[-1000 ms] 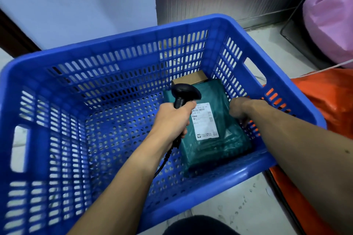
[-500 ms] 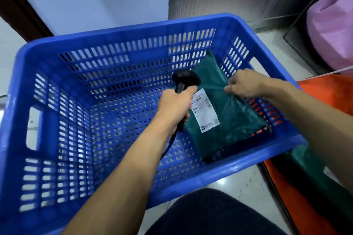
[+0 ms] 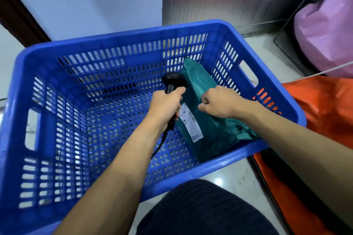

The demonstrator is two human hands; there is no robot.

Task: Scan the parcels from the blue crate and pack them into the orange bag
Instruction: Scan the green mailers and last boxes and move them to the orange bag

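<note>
A blue slotted crate (image 3: 122,44) fills the middle of the view. Inside it, at the right, a dark green plastic parcel (image 3: 215,129) with a white barcode label (image 3: 191,124) is tilted up on its edge. My right hand (image 3: 219,103) pinches the parcel's upper edge. My left hand (image 3: 166,107) grips the handle of a black barcode scanner (image 3: 172,80), whose head sits just above the label. The orange bag (image 3: 324,105) lies on the floor right of the crate.
A pink sack (image 3: 328,25) stands at the back right behind the orange bag. A white wall and a dark metal panel rise behind the crate. My dark-clothed knee (image 3: 202,210) is at the bottom. The scanner's black cable (image 3: 160,145) trails down into the crate.
My right hand has lifted the green parcel from lying flat on the crate floor to standing tilted on its edge. The scanner stays beside the label. The cardboard box under it is no longer visible.
</note>
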